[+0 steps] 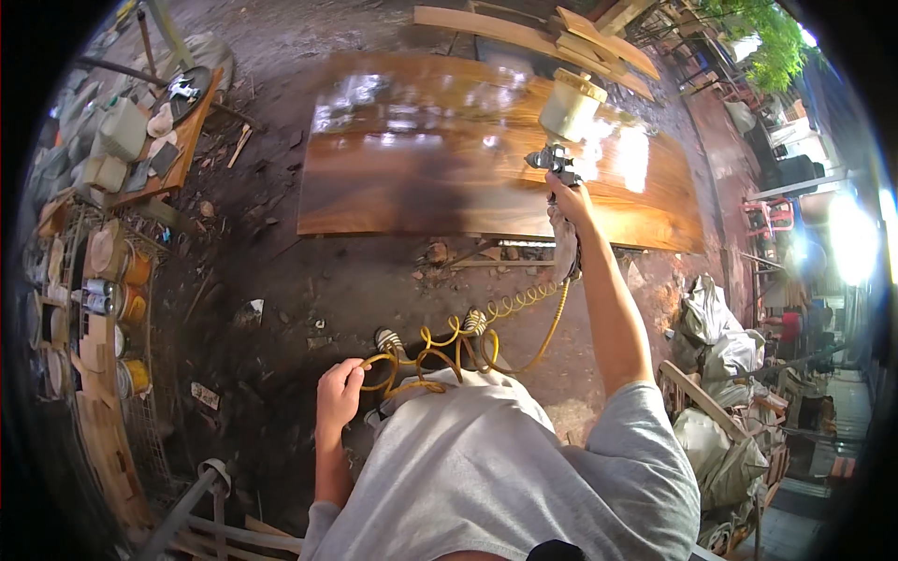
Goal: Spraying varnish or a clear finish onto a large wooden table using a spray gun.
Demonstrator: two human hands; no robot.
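Note:
My right hand (569, 201) grips a spray gun (552, 161) with a cup (571, 105) on top, held out over a glossy wooden panel (393, 168). A pale rag or cloth (565, 245) hangs at the grip. A coiled yellow hose (431, 365) runs from below the gun across my front to my left hand (341, 393), whose fingers are closed on a loop of it, low at the left beside my shirt. The panel rests on supports above the ground, its surface reflecting bright patches.
Containers and cans (131, 294) crowd racks and a small table (192, 140) at left. Loose boards (608, 51) lie beyond the panel. Grey sacks (711, 346) and timber line the right, near glaring light. A metal pipe (187, 496) is at lower left; my striped shoes (390, 338) show below.

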